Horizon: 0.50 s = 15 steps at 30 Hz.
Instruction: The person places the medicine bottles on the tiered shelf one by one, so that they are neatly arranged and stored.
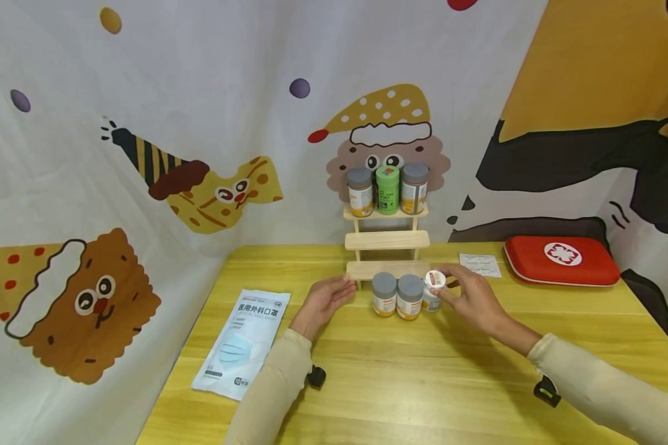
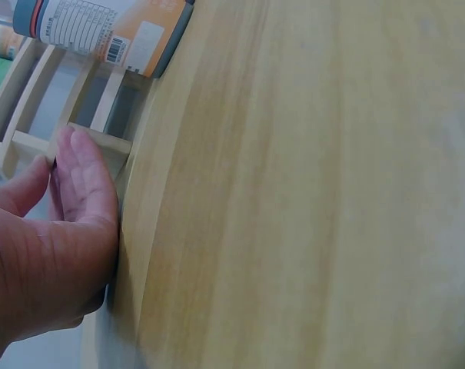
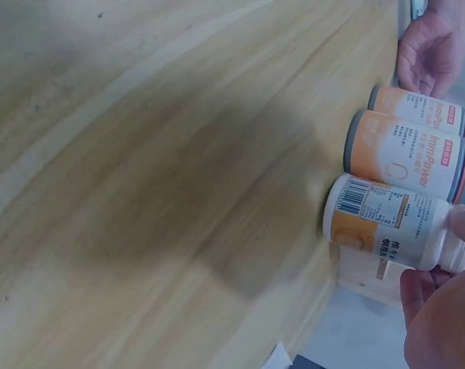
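Observation:
My right hand (image 1: 479, 303) pinches the white cap of a small white pill bottle (image 3: 382, 223), which stands upright on the table. Touching or nearly touching it on the left are two grey-lidded supplement jars (image 1: 385, 295) with white and orange labels, side by side before a small tiered wooden stand (image 1: 386, 240). At the left end of the stand's lowest step, my left hand (image 1: 325, 303) rests its fingertips against the wood, fingers fairly straight. In the left wrist view, the left hand (image 2: 71, 223) shows thumb and fingers near that step's end.
On the top step stand two more grey-lidded jars (image 1: 360, 193) with a green bottle (image 1: 388, 190) between them. A face mask packet (image 1: 242, 343) lies at left. A paper slip (image 1: 480, 265) and a red first-aid case (image 1: 561, 261) lie at right. A printed cloth (image 1: 289, 37) hangs behind.

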Available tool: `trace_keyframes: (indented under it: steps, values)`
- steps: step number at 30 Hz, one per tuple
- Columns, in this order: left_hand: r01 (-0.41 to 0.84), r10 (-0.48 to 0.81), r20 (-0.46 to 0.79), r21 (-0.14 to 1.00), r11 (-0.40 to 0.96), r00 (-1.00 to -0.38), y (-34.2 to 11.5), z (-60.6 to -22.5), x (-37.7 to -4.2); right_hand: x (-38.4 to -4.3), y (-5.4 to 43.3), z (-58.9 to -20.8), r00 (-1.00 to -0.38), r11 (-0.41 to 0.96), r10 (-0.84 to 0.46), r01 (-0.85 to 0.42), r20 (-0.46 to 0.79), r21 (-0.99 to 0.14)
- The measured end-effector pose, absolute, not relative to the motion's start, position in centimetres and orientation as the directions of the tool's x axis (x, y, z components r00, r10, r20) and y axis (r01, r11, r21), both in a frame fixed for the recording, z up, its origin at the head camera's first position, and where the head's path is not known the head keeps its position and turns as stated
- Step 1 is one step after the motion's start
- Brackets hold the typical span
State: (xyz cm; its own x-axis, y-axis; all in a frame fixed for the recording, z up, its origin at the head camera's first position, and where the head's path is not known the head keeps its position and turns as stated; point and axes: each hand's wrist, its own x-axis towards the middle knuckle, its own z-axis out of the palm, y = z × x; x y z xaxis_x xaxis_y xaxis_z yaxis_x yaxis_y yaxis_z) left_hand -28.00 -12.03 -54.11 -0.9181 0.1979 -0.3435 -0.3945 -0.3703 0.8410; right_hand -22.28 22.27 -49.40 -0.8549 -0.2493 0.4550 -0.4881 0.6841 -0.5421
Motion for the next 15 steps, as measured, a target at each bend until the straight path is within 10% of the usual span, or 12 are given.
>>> trace_keyframes:
  steps: [15]
  values:
    - [-0.389,0.178,-0.347,0.840,-0.378,-0.921,-11.8,-54.4,-28.1,-22.7,23.3,-44.9,-0.845,0.698,-0.207,-0.481,0.493,-0.531]
